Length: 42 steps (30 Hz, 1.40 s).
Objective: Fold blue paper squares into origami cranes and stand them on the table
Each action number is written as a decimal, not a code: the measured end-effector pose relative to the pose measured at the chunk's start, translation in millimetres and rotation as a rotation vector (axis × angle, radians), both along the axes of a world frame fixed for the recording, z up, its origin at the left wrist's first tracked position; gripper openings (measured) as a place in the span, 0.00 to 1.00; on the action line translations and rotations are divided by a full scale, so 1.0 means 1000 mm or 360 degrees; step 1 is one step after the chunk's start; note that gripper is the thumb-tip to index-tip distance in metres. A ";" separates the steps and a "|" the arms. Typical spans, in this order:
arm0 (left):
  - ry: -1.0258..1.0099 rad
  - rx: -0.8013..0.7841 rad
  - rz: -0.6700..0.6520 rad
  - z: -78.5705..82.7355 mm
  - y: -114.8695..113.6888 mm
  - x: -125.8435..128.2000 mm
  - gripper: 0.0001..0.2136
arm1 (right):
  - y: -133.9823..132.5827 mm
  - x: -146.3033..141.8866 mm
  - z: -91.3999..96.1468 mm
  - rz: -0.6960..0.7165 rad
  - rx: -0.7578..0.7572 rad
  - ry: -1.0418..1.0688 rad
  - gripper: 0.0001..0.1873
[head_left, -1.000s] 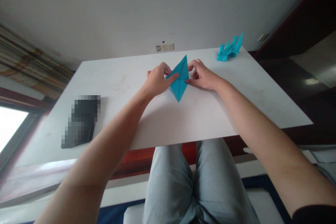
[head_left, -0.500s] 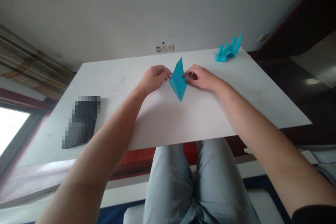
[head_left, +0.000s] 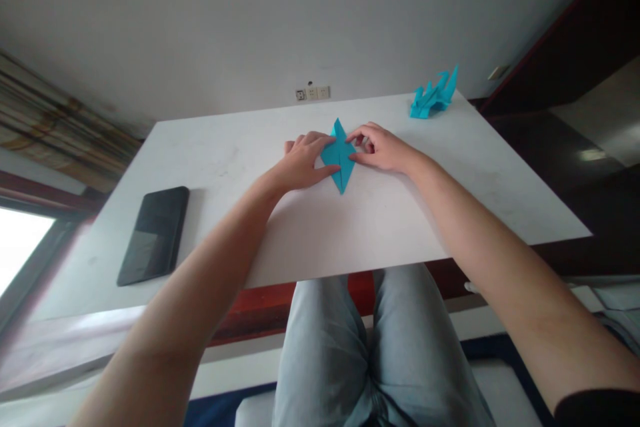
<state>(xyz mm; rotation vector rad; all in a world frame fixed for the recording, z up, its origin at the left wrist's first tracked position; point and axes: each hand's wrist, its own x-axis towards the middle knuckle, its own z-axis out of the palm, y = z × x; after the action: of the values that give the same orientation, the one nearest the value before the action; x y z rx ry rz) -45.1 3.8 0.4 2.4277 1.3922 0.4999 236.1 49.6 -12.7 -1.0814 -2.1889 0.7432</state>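
Note:
A blue folded paper, a narrow diamond shape, lies flat on the white table in front of me. My left hand rests on its left side with the fingers stretched out flat on it. My right hand is at its right edge, fingers curled, fingertips pressing on the paper.
A finished blue origami figure stands at the table's far right corner. A dark phone-like slab lies at the left. A wall with a socket strip is behind the table. My knees are under the near edge.
The paper, earlier tilted up between my fingers, now lies flat. My left hand has gone from pinching to lying flat on it. My right hand has shifted slightly left.

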 end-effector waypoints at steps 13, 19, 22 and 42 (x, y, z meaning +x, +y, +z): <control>-0.0631 -0.0030 0.0193 -0.004 0.012 0.002 0.21 | -0.003 -0.002 0.000 0.0016 -0.0334 0.0269 0.49; -0.0732 -0.0177 0.0153 -0.003 0.012 0.005 0.18 | -0.005 -0.004 0.003 0.0124 -0.0395 0.0248 0.44; -0.0832 -0.0247 0.0155 -0.002 0.011 0.007 0.17 | -0.007 -0.005 0.004 0.0222 -0.0410 0.0241 0.42; -0.1130 -0.0314 0.0008 -0.011 0.011 0.015 0.33 | -0.010 -0.012 -0.003 0.0417 -0.0399 0.0235 0.33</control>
<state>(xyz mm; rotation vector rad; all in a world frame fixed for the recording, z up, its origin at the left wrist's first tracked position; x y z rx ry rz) -30.6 14.8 -10.2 1.8112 1.0658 1.0401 224.2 40.1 -15.5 -0.8313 -2.1737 1.2014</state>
